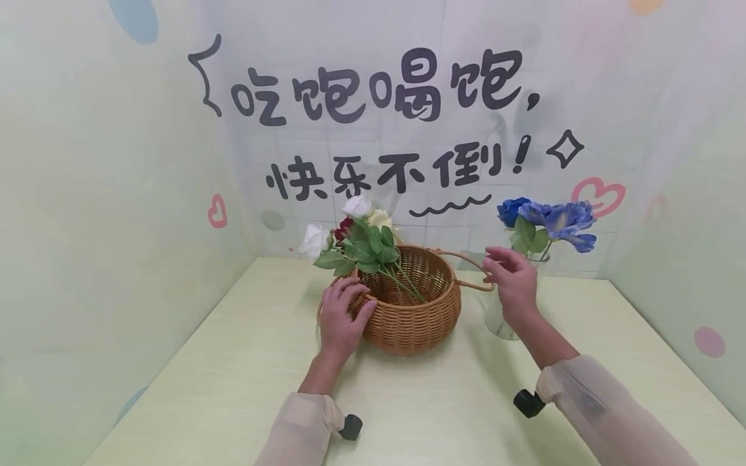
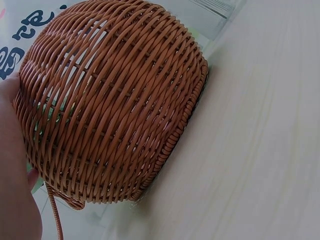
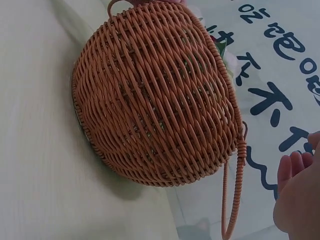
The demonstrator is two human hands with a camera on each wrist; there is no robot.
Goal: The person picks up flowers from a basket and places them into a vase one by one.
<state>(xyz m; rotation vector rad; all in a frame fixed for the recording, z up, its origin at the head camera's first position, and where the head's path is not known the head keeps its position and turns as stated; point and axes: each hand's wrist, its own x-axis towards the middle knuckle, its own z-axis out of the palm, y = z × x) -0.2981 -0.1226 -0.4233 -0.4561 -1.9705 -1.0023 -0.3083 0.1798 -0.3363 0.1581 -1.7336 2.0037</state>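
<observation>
A brown wicker basket [image 1: 410,327] stands upright on the table, its right handle [image 1: 474,285] sticking out sideways. My left hand [image 1: 344,317] grips the basket's left rim, also visible at the edge of the left wrist view. White, cream and dark red artificial flowers [image 1: 357,207] with green leaves lean over the left rim, their stems reaching inside. Beside the right handle is my right hand [image 1: 515,285], fingers loosely bent and holding nothing; the right wrist view shows a gap between hand and handle. The flowers hide part of the left rim.
Behind my right hand stands a clear glass vase [image 1: 498,320] with blue flowers [image 1: 562,217]. A printed backdrop [image 1: 373,32] with dark lettering rises at the table's back edge, with pale walls on both sides. The pale tabletop [image 1: 402,414] extends in front of the basket.
</observation>
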